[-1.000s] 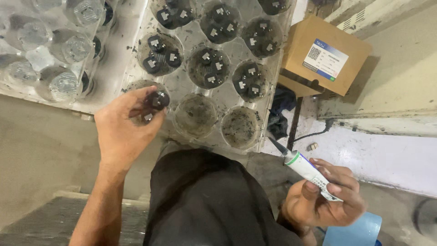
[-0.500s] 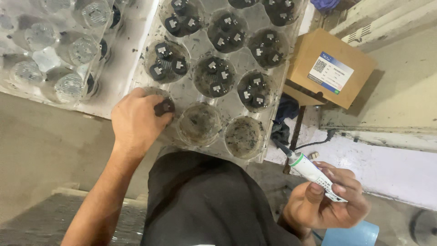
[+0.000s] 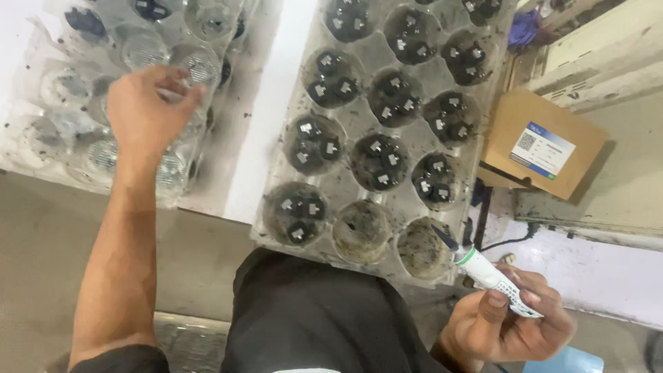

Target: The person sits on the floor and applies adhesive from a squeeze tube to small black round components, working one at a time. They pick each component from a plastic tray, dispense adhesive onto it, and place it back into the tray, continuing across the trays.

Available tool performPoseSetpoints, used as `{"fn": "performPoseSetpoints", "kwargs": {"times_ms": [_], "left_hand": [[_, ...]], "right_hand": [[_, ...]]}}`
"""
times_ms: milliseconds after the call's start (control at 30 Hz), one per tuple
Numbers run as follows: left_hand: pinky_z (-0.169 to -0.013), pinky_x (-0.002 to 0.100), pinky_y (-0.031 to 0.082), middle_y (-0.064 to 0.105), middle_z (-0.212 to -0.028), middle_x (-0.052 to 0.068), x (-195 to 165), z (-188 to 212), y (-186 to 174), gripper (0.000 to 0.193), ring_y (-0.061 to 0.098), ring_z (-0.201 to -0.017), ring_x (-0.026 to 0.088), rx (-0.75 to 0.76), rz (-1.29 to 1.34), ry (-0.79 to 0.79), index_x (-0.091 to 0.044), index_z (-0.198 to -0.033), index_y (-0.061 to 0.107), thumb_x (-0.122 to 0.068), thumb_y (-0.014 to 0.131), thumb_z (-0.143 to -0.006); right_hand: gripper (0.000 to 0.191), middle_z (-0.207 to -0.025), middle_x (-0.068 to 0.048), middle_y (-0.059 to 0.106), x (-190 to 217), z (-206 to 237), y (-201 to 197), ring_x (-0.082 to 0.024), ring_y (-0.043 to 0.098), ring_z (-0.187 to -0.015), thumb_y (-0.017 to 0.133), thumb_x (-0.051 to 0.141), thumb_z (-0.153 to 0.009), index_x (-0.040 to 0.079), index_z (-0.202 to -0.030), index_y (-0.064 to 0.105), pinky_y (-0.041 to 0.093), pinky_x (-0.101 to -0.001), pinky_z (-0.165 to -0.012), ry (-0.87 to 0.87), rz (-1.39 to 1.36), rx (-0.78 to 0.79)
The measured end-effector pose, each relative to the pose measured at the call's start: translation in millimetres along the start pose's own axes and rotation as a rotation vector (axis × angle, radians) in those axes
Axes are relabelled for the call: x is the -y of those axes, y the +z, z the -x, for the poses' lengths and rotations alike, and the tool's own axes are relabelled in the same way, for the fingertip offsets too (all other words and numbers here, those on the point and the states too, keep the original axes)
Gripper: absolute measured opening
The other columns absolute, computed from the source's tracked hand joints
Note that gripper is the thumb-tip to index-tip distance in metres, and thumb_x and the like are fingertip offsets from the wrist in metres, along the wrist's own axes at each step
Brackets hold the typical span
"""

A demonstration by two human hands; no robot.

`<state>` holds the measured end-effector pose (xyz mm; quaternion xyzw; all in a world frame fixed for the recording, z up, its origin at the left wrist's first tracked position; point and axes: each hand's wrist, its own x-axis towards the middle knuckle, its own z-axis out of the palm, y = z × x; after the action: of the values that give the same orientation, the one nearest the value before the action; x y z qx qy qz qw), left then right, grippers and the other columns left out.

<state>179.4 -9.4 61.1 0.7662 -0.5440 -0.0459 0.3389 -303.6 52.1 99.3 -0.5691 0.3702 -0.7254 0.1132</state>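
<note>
We reach our left hand (image 3: 146,110), grip spread, over the clear cup tray (image 3: 103,148), right hand (image 3: 507,324) pinching a glue tube (image 3: 487,276) beside the dark-parts tray (image 3: 359,131).

Light was even and fairly bright — glare washed out the white strip (image 3: 276,103) between the trays. The left hand (image 3: 148,110) was motion-blurred; the cardboard box (image 3: 542,141) cast a soft shadow rightward.

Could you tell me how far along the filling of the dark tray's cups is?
Most cups of the dark tray hold small black parts; two front cups look empty. The right hand holds a white tube. The left hand is over the clear tray; whether it grips anything there is unclear.
</note>
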Motion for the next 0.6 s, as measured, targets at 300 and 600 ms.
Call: {"fn": "performPoseSetpoints", "kwargs": {"times_ms": [300, 600], "left_hand": [[-0.085, 0.043, 0.055, 0.075, -0.102, 0.008, 182, -142, 61, 0.022, 0.069, -0.101, 0.030, -0.050, -0.317, 0.337, -0.015, -0.106, 0.081, -0.011, 0.079, -0.084], [-0.079, 0.045, 0.059, 0.077, -0.103, 0.009, 182, -219, 99, 0.036, 0.072, -0.099, 0.033, 0.462, -0.715, 0.239, -0.028, -0.109, 0.082, -0.018, 0.081, -0.075]], "right_hand": [[0.033, -0.092, -0.013, 0.061, 34, 55, 59, -0.020, 0.065, -0.083, 0.079, 0.013, -0.107, 0.003, -0.116, 0.048, 0.057, -0.0262, -0.082, 0.122, 0.135, -0.012], [0.028, -0.102, -0.018, 0.061, 70, 84, 107, -0.018, 0.061, -0.091, 0.073, 0.009, -0.113, -0.003, -0.122, 0.049, 0.059, -0.0250, -0.083, 0.374, 0.016, -0.072]]}}
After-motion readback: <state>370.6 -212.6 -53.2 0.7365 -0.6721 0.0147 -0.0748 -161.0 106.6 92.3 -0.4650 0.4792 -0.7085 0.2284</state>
